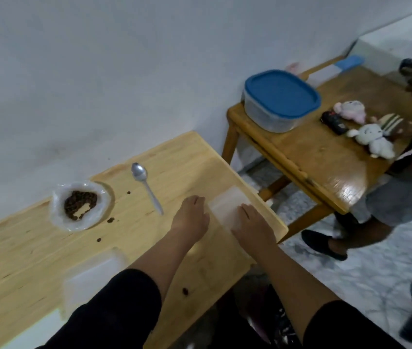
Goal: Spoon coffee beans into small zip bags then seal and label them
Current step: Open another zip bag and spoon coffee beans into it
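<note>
A small clear zip bag lies flat near the right edge of the light wooden table. My left hand rests palm down at the bag's left side, fingers touching its edge. My right hand presses flat on the bag's near right part. A metal spoon lies bare on the table behind my hands. Left of it sits an open plastic bag of coffee beans. Several loose beans are scattered on the wood.
A stack of clear bags lies under my left forearm. A darker side table to the right holds a blue-lidded tub, plush toys and a dark gadget. Another person sits at its right. Cables lie on the floor.
</note>
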The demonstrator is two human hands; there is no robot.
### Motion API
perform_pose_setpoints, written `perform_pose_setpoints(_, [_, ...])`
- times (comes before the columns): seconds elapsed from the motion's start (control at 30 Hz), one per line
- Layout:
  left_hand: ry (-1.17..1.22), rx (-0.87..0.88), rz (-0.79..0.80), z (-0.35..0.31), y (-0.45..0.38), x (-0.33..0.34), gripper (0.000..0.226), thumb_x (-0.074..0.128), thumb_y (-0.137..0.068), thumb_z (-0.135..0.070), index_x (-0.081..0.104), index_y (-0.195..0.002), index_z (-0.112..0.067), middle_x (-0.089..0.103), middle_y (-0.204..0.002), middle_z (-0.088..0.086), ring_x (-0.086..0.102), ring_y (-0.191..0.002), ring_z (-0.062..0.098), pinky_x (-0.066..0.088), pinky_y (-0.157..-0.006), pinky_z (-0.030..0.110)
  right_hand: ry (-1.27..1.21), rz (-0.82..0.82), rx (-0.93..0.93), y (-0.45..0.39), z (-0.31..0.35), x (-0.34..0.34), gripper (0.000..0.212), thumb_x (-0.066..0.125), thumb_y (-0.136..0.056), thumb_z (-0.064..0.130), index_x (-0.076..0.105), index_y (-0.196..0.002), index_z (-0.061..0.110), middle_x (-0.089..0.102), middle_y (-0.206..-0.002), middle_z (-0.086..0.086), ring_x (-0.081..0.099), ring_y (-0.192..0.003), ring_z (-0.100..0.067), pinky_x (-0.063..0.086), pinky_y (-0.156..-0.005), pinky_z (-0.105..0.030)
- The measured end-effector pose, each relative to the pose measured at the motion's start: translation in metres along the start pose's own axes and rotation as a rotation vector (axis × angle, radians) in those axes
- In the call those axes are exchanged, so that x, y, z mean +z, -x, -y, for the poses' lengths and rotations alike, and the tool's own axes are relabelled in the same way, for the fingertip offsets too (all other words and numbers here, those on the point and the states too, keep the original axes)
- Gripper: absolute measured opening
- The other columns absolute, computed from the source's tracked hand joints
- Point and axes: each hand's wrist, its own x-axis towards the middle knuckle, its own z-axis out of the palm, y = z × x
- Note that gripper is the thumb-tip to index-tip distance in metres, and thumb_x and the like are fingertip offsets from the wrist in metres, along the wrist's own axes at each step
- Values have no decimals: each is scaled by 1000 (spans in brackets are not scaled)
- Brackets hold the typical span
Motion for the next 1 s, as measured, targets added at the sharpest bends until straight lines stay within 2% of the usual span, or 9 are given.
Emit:
perform_pose_setpoints(0.07, [9, -40, 4, -3, -8, 8, 55, 43, -98, -26, 26, -147, -9, 26, -151, 8, 26, -139, 22, 32, -106, 30, -20, 22, -24, -3, -5, 7, 63, 45, -95, 34, 21, -147, 7, 21, -154, -10, 18, -143, -25, 22, -117, -36])
perform_pose_setpoints(0.17, [57, -99, -24, -6, -15, 18, 40, 45, -94, -22, 46, -131, -6, 44, -138, 13, 44, -124, 29, 40, -98, 37, -112, 13, 10, -5, -8, 12, 59, 46, -95, 30, 25, -146, 10, 22, -155, -8, 20, -143, -23, 19, -118, -35])
perform_pose_setpoints(0.3, [38, -79, -73, -6, -18, 28, 40, 50, -90, -26, 53, -124, -5, 48, -129, 11, 44, -120, 29, 42, -97, 34, -99, 29, -24, -12, -16, 30, 78, 15, -84, 50, 19, -148, 5, 20, -156, -10, 15, -144, -24, 18, -118, -39])
perform_pose_setpoints(0.47, [191, -61, -171, -13, -10, 33, 34, 50, -92, -16, 55, -124, -4, 57, -120, 13, 48, -115, 29, 39, -95, 30, -135, -32, -27, -9, -15, 28, 65, 48, -93, 32, 22, -146, 6, 22, -154, -10, 16, -144, -23, 19, -118, -39])
perform_pose_setpoints(0.57, [240, -42, -205, -17, -4, 34, 37, 51, -93, -15, 54, -128, -6, 57, -123, 11, 49, -117, 28, 38, -96, 28, -180, -41, -12, -8, -15, 27, 65, 50, -93, 30, 21, -147, 8, 20, -155, -8, 14, -144, -21, 15, -119, -36])
perform_pose_setpoints(0.63, [295, -65, -229, -19, -4, 32, 34, 52, -93, -14, 55, -126, -10, 60, -116, 9, 54, -109, 24, 40, -91, 26, -187, -35, -2, -8, -16, 27, 66, 50, -93, 32, 20, -147, 10, 18, -156, -6, 12, -145, -20, 12, -119, -33])
perform_pose_setpoints(0.8, [476, -135, -277, -23, -9, 20, 14, 56, -91, -12, 66, -101, -13, 66, -91, -1, 61, -86, 14, 42, -74, 19, -223, -46, 11, -9, -17, 25, 68, 52, -92, 35, 20, -148, 12, 20, -155, -3, 16, -143, -17, 15, -116, -28])
perform_pose_setpoints(0.9, [563, -169, -282, -25, -8, 13, 13, 56, -92, -13, 67, -97, -16, 66, -88, -6, 59, -85, 10, 40, -71, 13, -285, -149, 14, -10, -16, 14, 65, 54, -92, 36, 26, -146, 13, 26, -153, -2, 24, -140, -16, 23, -112, -25])
perform_pose_setpoints(1.0, [619, -184, -321, -25, -6, 0, 15, 54, -93, -14, 67, -97, -20, 66, -88, -9, 58, -84, 6, 36, -67, 7, -375, -386, -40, -12, -7, -11, 61, 59, -90, 27, 34, -142, 9, 33, -148, -10, 32, -137, -23, 34, -107, -32])
